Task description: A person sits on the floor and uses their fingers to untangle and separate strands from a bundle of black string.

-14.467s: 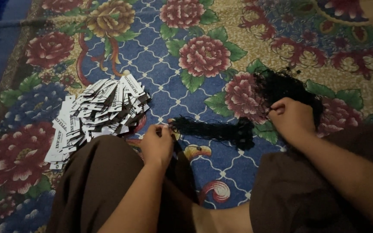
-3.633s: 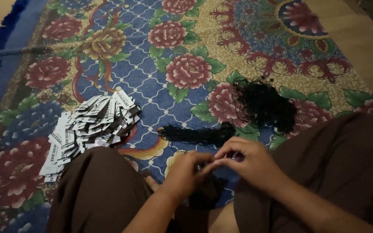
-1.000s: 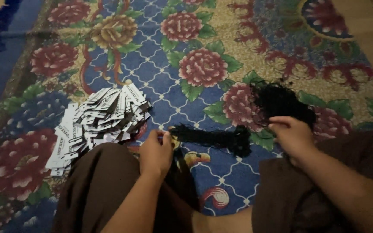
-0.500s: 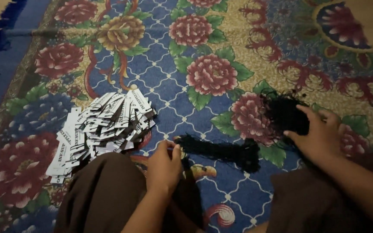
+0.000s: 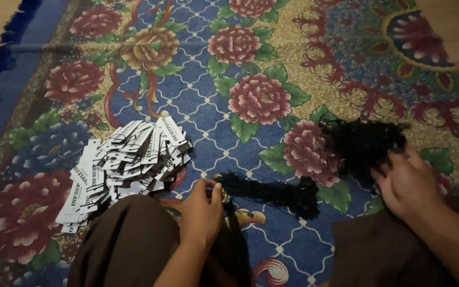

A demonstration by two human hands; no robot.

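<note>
Trailing from left hand (image 5: pixel 202 211), frayed black thread bundle (image 5: pixel 272 191) on carpet (image 5: pixel 197 101)

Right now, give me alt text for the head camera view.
Seated on a floral carpet, a person's left hand pinches the end of a black thread bundle while the right hand reaches into a black thread pile; white tags lie left.

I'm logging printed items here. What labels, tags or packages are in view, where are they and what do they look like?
Pile of paper tags: on the carpet by the person's left knee; small white rectangles with dark print, heaped loosely and overlapping.
No packages, signs or screens show.
</note>
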